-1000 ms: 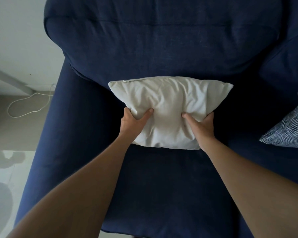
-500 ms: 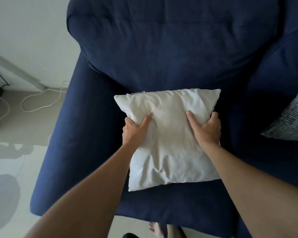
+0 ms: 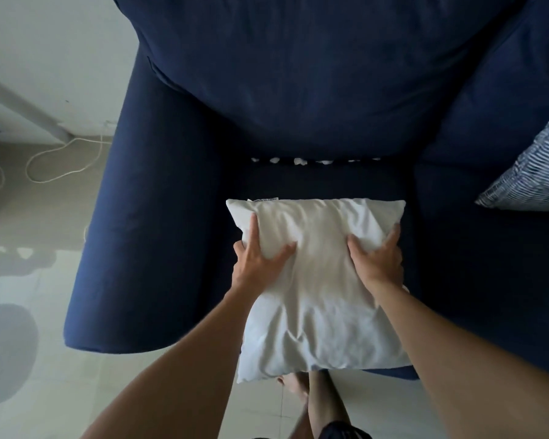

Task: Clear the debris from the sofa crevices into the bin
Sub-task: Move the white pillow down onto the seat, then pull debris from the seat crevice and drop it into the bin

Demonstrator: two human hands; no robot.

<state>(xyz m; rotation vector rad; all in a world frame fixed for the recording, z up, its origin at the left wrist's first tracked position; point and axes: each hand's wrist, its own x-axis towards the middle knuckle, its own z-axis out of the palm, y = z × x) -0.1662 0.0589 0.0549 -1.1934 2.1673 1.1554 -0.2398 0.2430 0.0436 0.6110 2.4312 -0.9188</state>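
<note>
Head view | both hands (image 3: 317, 261) grasping white pillow (image 3: 317, 299); debris (image 3: 301, 160) in sofa (image 3: 159, 217) crevice beyond them

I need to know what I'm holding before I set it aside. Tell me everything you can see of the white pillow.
The pillow is plain white, roughly square, of soft wrinkled fabric, with a small tag at its far left corner. It is held tilted over the front of the sofa seat, its near edge hanging past the seat above the floor. The left hand grips its left side and the right hand its right side, thumbs pressing dents into the top.
</note>
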